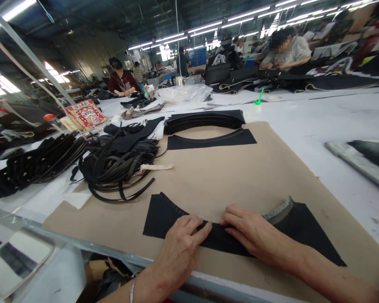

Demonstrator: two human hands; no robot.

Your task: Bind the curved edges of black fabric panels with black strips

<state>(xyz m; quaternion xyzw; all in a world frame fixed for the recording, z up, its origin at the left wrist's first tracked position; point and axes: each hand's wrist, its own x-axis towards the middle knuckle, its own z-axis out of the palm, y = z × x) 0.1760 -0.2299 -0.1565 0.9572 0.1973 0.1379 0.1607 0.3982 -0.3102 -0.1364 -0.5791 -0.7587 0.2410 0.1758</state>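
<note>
Matt black cloth-like panel (227,242) on smooth, dull brown paper (208,176), beside glossy clear plastic (185,93).

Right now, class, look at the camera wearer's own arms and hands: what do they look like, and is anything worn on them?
The left hand and right hand are ungloved, with no ring showing. A thin, silver-coloured band shows at the left wrist; none shows on the right. No sleeve shows on either forearm.

No lettering on the red-patterned card (86,114) is legible.
</note>
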